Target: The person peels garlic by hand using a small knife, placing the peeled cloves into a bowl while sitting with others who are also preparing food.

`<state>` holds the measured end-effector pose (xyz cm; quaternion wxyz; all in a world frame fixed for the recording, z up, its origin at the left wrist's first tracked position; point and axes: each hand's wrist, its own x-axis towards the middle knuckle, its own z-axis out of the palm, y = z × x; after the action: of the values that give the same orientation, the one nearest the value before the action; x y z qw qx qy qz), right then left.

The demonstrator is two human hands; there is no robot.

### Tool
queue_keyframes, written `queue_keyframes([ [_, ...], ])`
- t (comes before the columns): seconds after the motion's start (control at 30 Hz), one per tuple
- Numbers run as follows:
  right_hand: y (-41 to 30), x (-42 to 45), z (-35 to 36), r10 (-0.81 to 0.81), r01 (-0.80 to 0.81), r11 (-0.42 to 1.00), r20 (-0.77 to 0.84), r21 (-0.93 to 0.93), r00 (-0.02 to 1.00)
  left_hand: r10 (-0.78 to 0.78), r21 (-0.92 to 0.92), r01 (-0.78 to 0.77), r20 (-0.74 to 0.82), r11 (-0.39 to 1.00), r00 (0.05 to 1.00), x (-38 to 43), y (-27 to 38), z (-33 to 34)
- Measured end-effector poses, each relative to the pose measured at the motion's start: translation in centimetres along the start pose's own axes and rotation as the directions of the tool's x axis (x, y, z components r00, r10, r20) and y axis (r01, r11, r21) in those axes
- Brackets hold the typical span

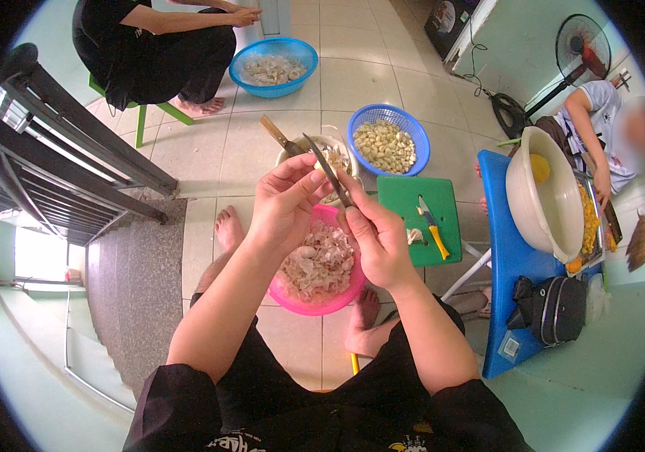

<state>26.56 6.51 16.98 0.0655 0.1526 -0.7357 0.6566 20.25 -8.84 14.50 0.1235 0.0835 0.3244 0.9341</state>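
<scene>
Between the thumb and fingers of my left hand point(291, 198) is a small pale garlic clove point(319, 166). My right hand point(376, 237) grips a dark-bladed knife point(325, 166), its blade against the clove. Below the hands, a pink basket point(314, 308) holds garlic skins and some bulbs or cloves point(317, 254). Just beyond, partly hidden by my fingers, is a cream bucket point(349, 155) with scraps and a wooden-handled knife point(275, 131) across its rim. To the right, a green plastic stool or board point(396, 195) carries a yellow-handled knife point(436, 229) and garlic pieces point(414, 235).
A blue basket point(425, 135) of peeled cloves and a light-blue basket point(274, 89) stand on the tiles. One person sits at upper left; another cuts orange food at right. A blue table point(495, 226) bears a large basin point(543, 209). Railing and stairs point(136, 282) lie left.
</scene>
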Motion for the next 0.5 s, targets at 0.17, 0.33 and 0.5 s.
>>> queue_keyframes([
  [0.17, 0.31, -0.07, 0.06, -0.061, 0.06, 0.996, -0.013, -0.071, 0.998, -0.005, -0.005, 0.005, 0.0, 1.0, 1.0, -0.03, 0.05, 0.02],
  [0.33, 0.29, -0.28, 0.06, 0.025, -0.025, 0.998, 0.013, 0.053, 1.0, -0.013, -0.032, 0.013, -0.009, 0.999, 1.0, -0.15, 0.33, 0.41],
  [0.5, 0.32, -0.35, 0.13, 0.068, -0.071, 0.988, 0.027, 0.14, 0.997, -0.01, -0.03, 0.009, -0.013, 1.0, 1.0, -0.25, 0.47, 0.54],
])
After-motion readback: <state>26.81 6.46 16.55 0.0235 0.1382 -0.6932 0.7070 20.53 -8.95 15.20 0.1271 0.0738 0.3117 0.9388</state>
